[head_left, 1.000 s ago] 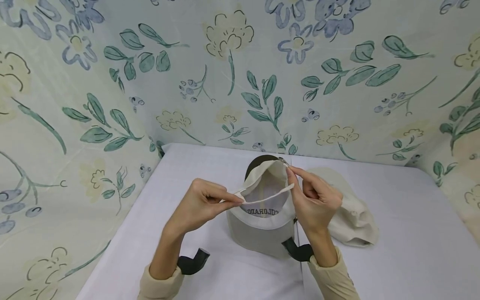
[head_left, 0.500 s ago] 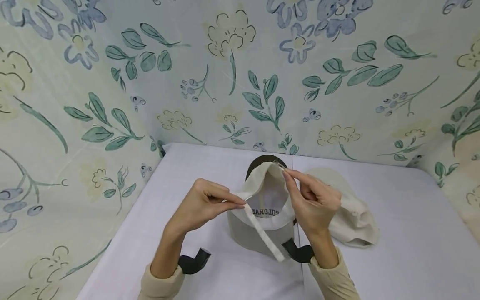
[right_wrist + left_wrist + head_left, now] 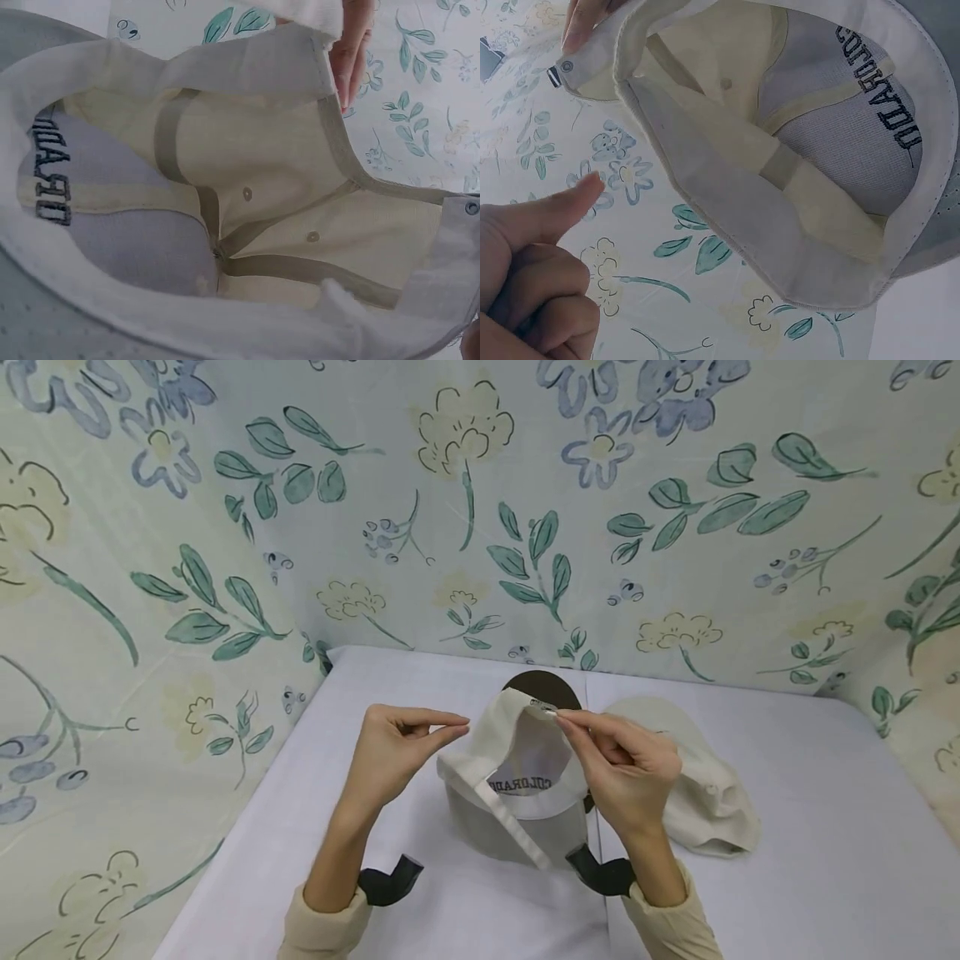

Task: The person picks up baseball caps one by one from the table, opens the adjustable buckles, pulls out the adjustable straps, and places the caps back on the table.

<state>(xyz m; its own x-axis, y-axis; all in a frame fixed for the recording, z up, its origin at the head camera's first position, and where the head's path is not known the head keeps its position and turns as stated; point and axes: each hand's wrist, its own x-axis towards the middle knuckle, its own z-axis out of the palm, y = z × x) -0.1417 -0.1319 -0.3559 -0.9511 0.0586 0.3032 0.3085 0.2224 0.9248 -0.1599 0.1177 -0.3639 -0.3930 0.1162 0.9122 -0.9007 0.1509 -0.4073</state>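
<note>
Back from the strap (image 3: pixel 514 827) the left hand (image 3: pixel 390 756) has drawn, thumb and index nearly meeting on nothing; that leaves the strap dangling and, I'd judge, the rear fastening undone. Only the right hand (image 3: pixel 626 760) has hold, its grip a close pinch by the buckle (image 3: pixel 542 704). The cap (image 3: pixel 536 760) sits mid-desk (image 3: pixel 825 818), touching or not I can't tell: opening upward, brim (image 3: pixel 480 827) toward the person, long axis running brim to back, away from them.

A flower-printed backdrop (image 3: pixel 300 552), probably cloth, rises behind and beside a white-covered table (image 3: pixel 840 793).
</note>
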